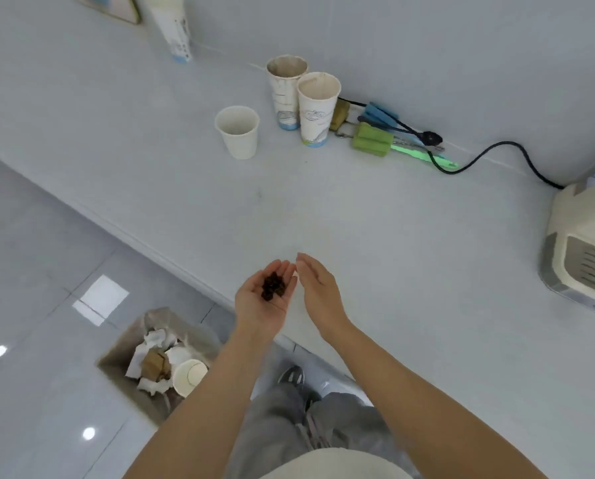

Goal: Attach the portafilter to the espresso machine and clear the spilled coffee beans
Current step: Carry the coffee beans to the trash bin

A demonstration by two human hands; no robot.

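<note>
My left hand [262,300] is cupped palm up at the front edge of the white counter [392,236], and a small pile of dark coffee beans [272,287] lies in its palm. My right hand [318,288] stands on edge just to the right of it, fingers straight and together, nothing in it. A cream espresso machine [586,247] shows partly at the right edge of the view. No portafilter is in view.
A bin [157,361] with crumpled paper and a cup stands on the floor below the counter edge, left of my left arm. Three paper cups [239,131] stand at the back, beside green and blue brushes [375,136]. A black cable [496,150] runs along the wall.
</note>
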